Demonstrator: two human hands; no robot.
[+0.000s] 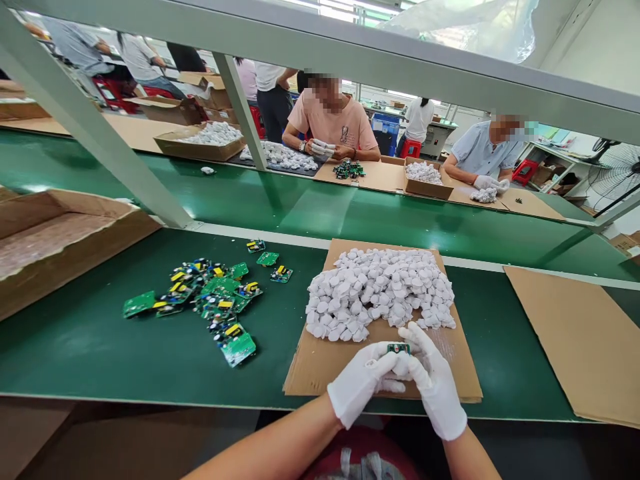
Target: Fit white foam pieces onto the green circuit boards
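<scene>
Both my hands wear white gloves and meet over the front of a cardboard sheet (pixel 320 363). Between them is a small green circuit board (pixel 399 348), its edge showing above the fingers. My left hand (pixel 363 373) grips it from the left, thumb across the front. From the other side my right hand (pixel 433 373) closes on it, with some fingers raised behind. A white piece, partly covered by the fingers, may be under the board; I cannot tell. Just beyond the hands lies a large heap of small white pieces (pixel 380 287) on the cardboard.
Left of the cardboard, a loose pile of circuit boards (pixel 215 293) lies on the green table (pixel 75 353). An open cardboard box (pixel 75 247) stands at far left, another cardboard sheet (pixel 575 340) at right. A metal frame (pixel 320 53) crosses above; co-workers sit opposite.
</scene>
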